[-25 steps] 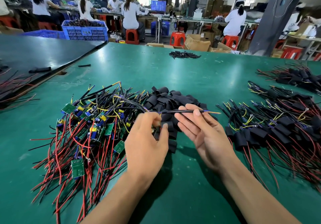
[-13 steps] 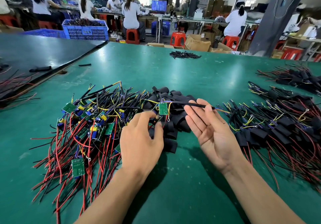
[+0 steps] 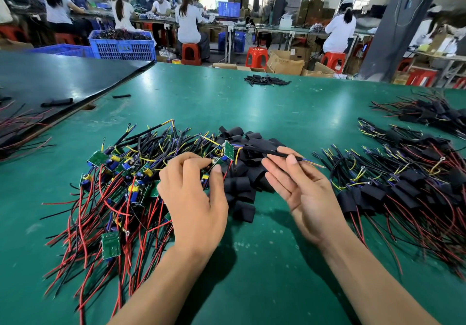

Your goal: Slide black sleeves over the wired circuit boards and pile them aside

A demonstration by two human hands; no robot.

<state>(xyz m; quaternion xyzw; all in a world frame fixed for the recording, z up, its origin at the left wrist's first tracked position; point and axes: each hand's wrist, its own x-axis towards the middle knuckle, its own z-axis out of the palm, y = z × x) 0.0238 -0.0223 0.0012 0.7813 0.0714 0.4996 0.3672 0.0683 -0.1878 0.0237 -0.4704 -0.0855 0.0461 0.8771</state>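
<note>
Moved: small green wired circuit board [image 3: 228, 150] lifted clear, now between my hands | left hand [image 3: 194, 198] pinches its lower end, I think | right hand [image 3: 305, 193] pinches its thin black lead [image 3: 272, 152] | next: I'd keep the lead taut and thread a flat black sleeve [image 3: 243, 211] straight on.

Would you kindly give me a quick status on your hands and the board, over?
Left hand pinches board. Right hand pinches its black lead. Board bare, sleeves piled beneath. Nothing blocking.

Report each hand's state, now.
Left hand: pinching a wired circuit board.
Right hand: pinching that board's black lead under the thumb.
</note>
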